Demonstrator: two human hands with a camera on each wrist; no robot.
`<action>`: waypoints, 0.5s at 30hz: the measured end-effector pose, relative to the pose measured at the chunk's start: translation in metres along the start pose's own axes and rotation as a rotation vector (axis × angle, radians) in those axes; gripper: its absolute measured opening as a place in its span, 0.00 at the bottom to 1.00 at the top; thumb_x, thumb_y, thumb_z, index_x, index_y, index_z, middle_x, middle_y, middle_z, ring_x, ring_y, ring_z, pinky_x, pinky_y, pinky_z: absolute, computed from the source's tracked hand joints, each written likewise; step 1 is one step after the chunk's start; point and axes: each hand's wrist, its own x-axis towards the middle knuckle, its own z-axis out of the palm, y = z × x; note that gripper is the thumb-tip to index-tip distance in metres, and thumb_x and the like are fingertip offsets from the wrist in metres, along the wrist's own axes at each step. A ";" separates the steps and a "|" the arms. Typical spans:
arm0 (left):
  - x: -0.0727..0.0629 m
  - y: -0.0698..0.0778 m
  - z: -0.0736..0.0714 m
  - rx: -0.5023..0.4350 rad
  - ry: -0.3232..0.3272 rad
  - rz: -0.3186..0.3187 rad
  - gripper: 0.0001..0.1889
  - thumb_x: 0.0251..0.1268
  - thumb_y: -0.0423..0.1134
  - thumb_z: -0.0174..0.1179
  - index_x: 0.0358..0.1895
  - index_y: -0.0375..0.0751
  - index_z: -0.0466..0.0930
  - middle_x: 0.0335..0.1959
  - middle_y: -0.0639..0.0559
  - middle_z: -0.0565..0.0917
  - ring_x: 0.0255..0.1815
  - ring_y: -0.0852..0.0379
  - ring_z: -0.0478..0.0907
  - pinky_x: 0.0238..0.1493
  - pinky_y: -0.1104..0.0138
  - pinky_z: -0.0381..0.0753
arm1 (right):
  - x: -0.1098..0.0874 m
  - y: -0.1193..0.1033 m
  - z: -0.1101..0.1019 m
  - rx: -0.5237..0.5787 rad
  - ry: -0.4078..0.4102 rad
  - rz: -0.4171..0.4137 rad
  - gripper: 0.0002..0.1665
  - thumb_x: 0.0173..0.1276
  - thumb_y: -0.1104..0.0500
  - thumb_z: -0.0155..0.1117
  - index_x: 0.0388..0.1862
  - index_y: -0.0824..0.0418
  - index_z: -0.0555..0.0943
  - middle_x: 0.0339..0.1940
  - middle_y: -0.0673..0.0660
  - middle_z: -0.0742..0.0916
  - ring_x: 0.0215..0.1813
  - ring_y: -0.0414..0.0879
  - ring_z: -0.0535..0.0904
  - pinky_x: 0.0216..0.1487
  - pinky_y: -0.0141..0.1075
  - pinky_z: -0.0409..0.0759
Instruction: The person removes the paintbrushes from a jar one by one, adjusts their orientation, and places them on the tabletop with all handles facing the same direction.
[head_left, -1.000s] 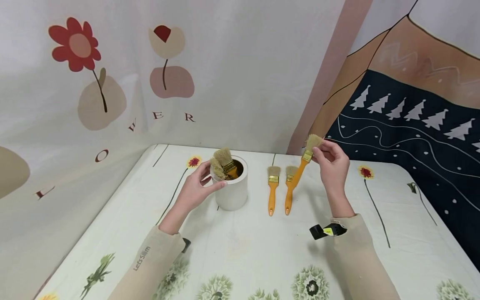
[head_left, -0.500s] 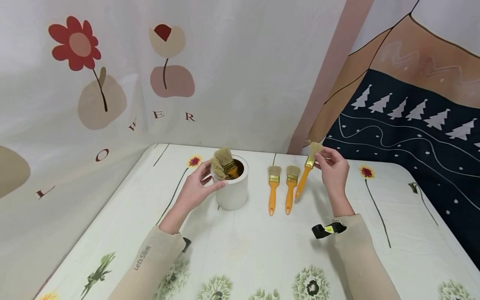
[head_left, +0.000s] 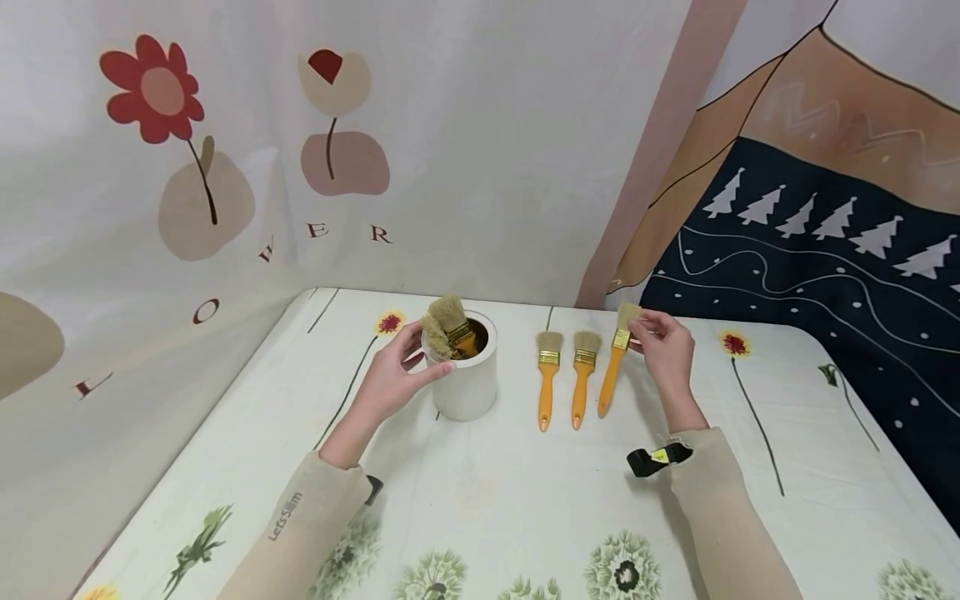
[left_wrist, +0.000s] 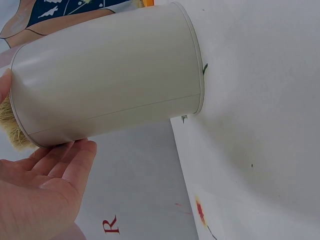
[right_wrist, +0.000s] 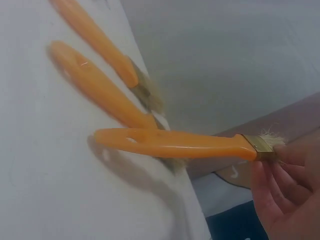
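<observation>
A white cylindrical canister [head_left: 467,392] stands upright on the table, with paintbrushes [head_left: 450,317] poking bristles-up out of its mouth. My left hand [head_left: 386,379] steadies it near the rim, thumb in front and fingers round the left side; the left wrist view shows those fingers against the canister wall [left_wrist: 110,75]. Further right, my right hand [head_left: 666,346] pinches a paintbrush [head_left: 613,371] by its bristle end. Its orange handle [right_wrist: 175,144] points toward the table, casting a shadow there. Left of it lie two like paintbrushes, one [head_left: 582,379] close by and another [head_left: 548,379] beyond, bristles away from me.
A white flower-printed cloth covers the table [head_left: 480,500]. Behind it hangs a pale printed curtain [head_left: 480,167], with a dark tree-patterned cloth [head_left: 817,250] at the right. A black strap [head_left: 660,458] sits at the right sleeve's cuff.
My right hand has lowered its paintbrush and brought it clear of the middle brush, more nearly parallel to the row. The left hand and canister have stayed in place.
</observation>
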 end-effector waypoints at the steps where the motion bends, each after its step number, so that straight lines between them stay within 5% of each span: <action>1: 0.000 0.000 0.000 -0.001 0.000 0.000 0.41 0.61 0.43 0.71 0.75 0.40 0.61 0.71 0.39 0.72 0.74 0.42 0.69 0.73 0.52 0.72 | 0.000 0.001 0.000 -0.002 -0.006 0.006 0.20 0.71 0.63 0.64 0.59 0.69 0.79 0.30 0.38 0.83 0.29 0.23 0.81 0.36 0.21 0.86; 8: 0.001 -0.002 0.000 -0.011 0.002 0.008 0.41 0.61 0.42 0.71 0.74 0.39 0.62 0.71 0.37 0.72 0.74 0.41 0.68 0.74 0.51 0.71 | 0.005 0.011 0.000 -0.020 -0.048 0.047 0.20 0.71 0.63 0.63 0.60 0.69 0.78 0.22 0.31 0.80 0.28 0.22 0.80 0.35 0.21 0.86; 15: 0.000 -0.002 0.001 -0.004 -0.002 -0.001 0.41 0.61 0.43 0.71 0.74 0.38 0.62 0.72 0.37 0.71 0.74 0.41 0.68 0.74 0.51 0.71 | 0.007 0.018 -0.001 -0.061 -0.081 0.089 0.21 0.71 0.63 0.63 0.61 0.70 0.77 0.27 0.41 0.86 0.26 0.23 0.79 0.34 0.22 0.86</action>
